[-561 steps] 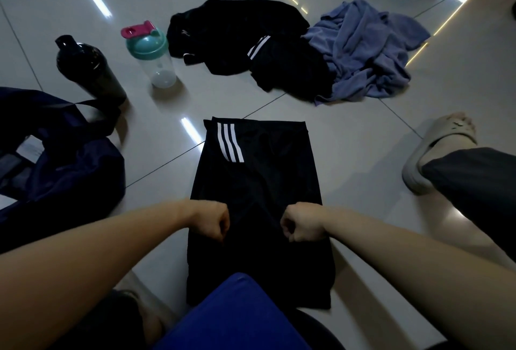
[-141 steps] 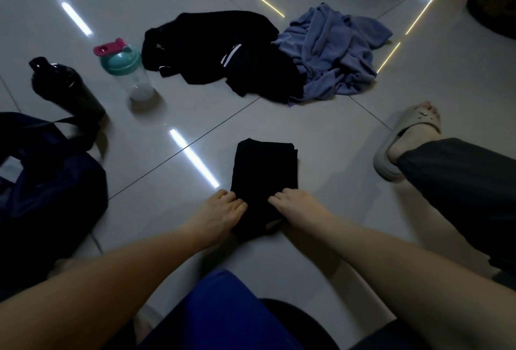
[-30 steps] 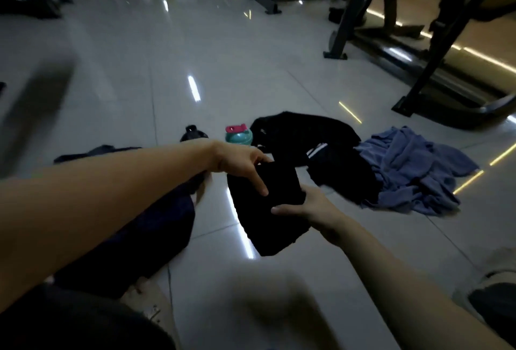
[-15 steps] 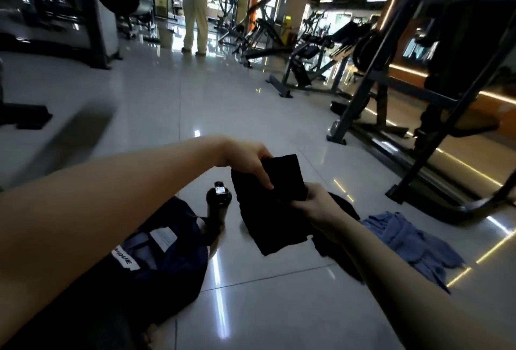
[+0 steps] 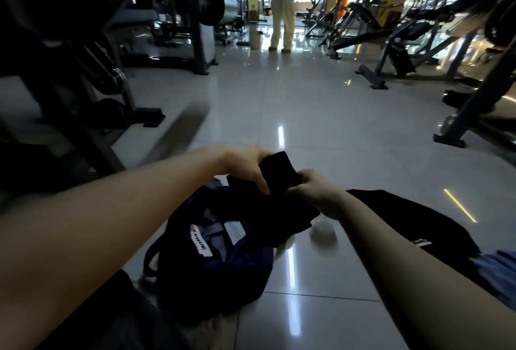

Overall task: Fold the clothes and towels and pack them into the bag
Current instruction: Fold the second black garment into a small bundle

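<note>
I hold the folded black shorts (image 5: 282, 179) in the air with both hands. My left hand (image 5: 248, 167) grips their upper left edge and my right hand (image 5: 315, 190) grips the right side. The shorts hang just above and right of the open mouth of the dark navy bag (image 5: 220, 254), which lies on the floor with a white label showing inside. A black garment (image 5: 413, 224) and a blue towel (image 5: 499, 268) lie unfolded on the floor to the right, partly behind my right forearm.
The base of a clear shaker bottle (image 5: 324, 234) shows under my right wrist. Gym machines (image 5: 83, 70) stand left and right. A person in pale trousers (image 5: 283, 14) stands far ahead. Shiny tiled floor (image 5: 279, 104) stretches in front.
Both hands carried the folded shorts left, from above the floor to over the bag's opening. My view swung left and up, showing more of the gym and the open bag.
</note>
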Demonstrator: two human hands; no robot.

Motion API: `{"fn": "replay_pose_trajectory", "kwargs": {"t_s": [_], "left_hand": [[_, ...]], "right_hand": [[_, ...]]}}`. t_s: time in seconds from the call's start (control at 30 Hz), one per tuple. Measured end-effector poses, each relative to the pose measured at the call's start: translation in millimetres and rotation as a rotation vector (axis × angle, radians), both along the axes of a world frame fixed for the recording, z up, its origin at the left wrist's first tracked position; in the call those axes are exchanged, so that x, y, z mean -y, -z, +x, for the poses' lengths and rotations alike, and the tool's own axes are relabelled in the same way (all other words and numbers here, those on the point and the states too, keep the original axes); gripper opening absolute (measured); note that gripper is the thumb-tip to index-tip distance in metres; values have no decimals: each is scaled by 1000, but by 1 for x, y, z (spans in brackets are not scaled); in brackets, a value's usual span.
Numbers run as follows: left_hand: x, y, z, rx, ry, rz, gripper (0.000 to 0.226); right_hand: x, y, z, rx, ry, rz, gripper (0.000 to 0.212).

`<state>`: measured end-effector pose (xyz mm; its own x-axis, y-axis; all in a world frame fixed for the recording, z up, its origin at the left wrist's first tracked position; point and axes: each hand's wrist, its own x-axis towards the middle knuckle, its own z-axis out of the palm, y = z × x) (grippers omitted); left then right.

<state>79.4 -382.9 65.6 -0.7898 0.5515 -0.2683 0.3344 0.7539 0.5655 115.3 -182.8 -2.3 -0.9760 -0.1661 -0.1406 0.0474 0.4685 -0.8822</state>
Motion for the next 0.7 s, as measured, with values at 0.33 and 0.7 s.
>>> {"fn": "replay_pose_trajectory", "kwargs": {"t_s": [0.33,0.7], "left_hand": [[60,56,-14,-10,-140,-86,41],[118,157,-87,-143,6,-550,44]], "right_hand": [[69,58,-32,114,-127,-54,14],[75,145,-75,-42,108,307,10]]}}
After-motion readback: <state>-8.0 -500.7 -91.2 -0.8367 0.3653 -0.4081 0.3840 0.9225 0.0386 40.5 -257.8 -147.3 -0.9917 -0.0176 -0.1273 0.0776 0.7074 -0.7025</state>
